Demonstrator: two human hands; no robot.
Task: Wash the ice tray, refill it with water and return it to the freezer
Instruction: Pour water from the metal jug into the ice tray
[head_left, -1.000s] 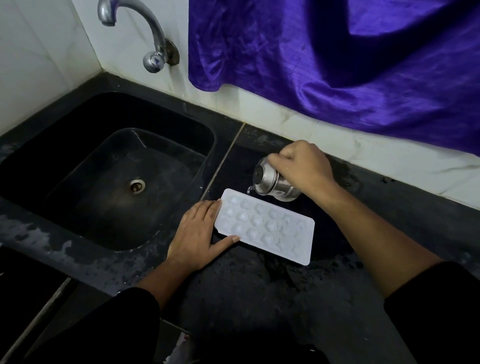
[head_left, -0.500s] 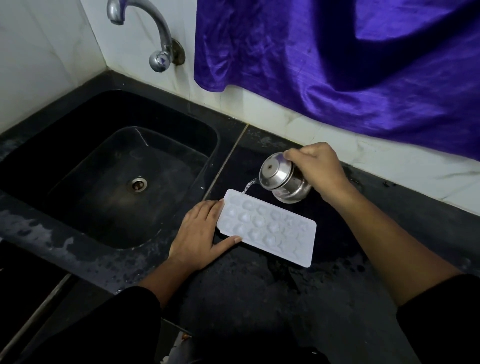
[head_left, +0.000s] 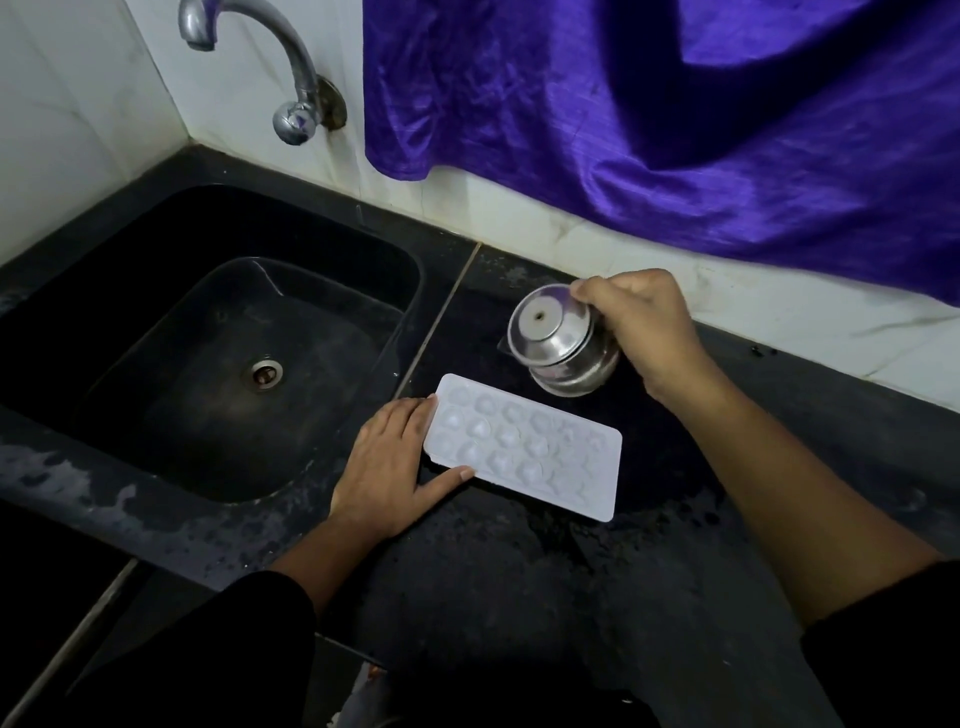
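White plastic ice tray (head_left: 524, 447) is laid flat on the black counter (head_left: 519, 571), steadied by the flat left hand (head_left: 387, 467), while a tipped shiny steel pot (head_left: 561, 343) is gripped near its far edge by the right hand (head_left: 641, 322), so filling seems begun and the freezer trip is left.

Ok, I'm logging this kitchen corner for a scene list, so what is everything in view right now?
counter: one, black, wet patches, across the front
wall: one, white tiles, behind
sink: one, black, set in the counter at left
drain: one, metal, in the sink floor
tap: one, chrome, on the wall above the sink
cloth: one, purple, hanging at upper right
tray: one, white, flat on the counter right of the sink
pot: one, steel, tilted, just behind the tray
sleeves: two, black, bottom edge
left hand: one, flat against the tray's left end
right hand: one, grips the pot
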